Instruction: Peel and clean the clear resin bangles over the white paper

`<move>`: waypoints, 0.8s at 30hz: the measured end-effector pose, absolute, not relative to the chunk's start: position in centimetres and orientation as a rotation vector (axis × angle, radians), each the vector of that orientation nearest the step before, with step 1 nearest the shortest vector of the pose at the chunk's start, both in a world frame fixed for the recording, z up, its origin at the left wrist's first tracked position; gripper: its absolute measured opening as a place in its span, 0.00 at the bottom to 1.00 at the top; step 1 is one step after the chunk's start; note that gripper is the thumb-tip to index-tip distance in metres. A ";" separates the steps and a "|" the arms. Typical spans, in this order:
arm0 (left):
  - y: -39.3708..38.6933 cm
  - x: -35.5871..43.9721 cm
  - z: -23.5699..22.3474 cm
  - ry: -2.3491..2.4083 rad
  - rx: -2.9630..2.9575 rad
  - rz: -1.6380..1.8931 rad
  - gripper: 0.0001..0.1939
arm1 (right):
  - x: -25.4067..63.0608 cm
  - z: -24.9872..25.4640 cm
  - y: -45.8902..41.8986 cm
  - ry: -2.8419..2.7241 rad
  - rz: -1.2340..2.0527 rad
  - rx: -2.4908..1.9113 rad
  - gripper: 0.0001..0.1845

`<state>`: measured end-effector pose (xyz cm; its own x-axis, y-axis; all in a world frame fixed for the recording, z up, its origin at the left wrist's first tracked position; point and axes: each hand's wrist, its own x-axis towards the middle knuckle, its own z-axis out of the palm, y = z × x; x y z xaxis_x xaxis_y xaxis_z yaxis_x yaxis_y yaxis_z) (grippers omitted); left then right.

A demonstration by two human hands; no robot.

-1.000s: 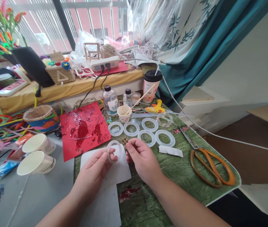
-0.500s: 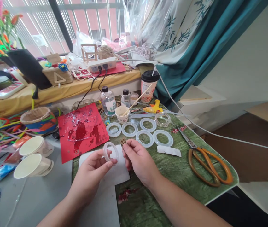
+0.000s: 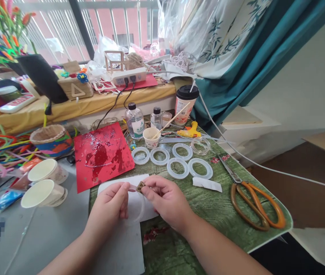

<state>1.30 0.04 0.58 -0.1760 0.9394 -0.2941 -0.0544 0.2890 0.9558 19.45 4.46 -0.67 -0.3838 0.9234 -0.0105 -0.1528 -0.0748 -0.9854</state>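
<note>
My left hand [image 3: 108,205] pinches a translucent ring [image 3: 142,208] by its upper left side, above white paper [image 3: 113,229]. Between the thumb and fingers of my right hand [image 3: 168,200] is a small dark piece with gold markings [image 3: 140,186], held against or very close to the ring's top edge; whether they touch I cannot tell. Part of the ring is behind my left fingers. Farther back lie several whitish ring molds [image 3: 177,168] and a paper cup [image 3: 151,138] with a wooden stick leaning in it.
Large scissors [image 3: 254,206] with orange handles lie at the right. A wet-spotted red sheet [image 3: 103,156] and two paper cups [image 3: 40,193] are on the left. Behind stand two capped bottles [image 3: 135,124], a yellow glue gun [image 3: 190,130] and a lidded drink cup [image 3: 186,109].
My hands have come closer together. The ring has been lowered and turned, with my left hand now gripping its upper side. The small piece has moved down and left to the ring.
</note>
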 end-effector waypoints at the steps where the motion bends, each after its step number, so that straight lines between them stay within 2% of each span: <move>1: 0.1 1.4 0.7 1.459 0.868 1.112 0.20 | 19.4 -0.8 4.4 -1.383 1.556 -0.890 0.14; 10: 0.5 1.6 1.0 1.367 0.846 1.157 0.25 | 19.1 -0.9 4.3 -1.368 1.612 -1.134 0.15; 13: 0.2 1.5 0.4 1.291 0.886 1.222 0.26 | 19.1 -0.7 4.7 -1.211 1.666 -1.091 0.19; 17: -0.6 2.0 -0.4 1.088 0.845 1.285 0.31 | 18.9 -0.8 5.1 -0.976 1.803 -0.963 0.26; 20: -0.7 2.6 -0.4 1.081 0.799 1.290 0.26 | 18.8 -1.0 5.1 -0.981 1.866 -0.912 0.27; 24: -0.2 2.3 0.6 1.316 0.712 1.258 0.24 | 19.5 -1.1 4.8 -1.223 1.505 -0.996 0.21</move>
<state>2.27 -0.17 0.63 -0.1922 0.9337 -0.3020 -0.2600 0.2483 0.9331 19.50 4.76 -1.06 -0.2439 0.9692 -0.0357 -0.1629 -0.0772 -0.9836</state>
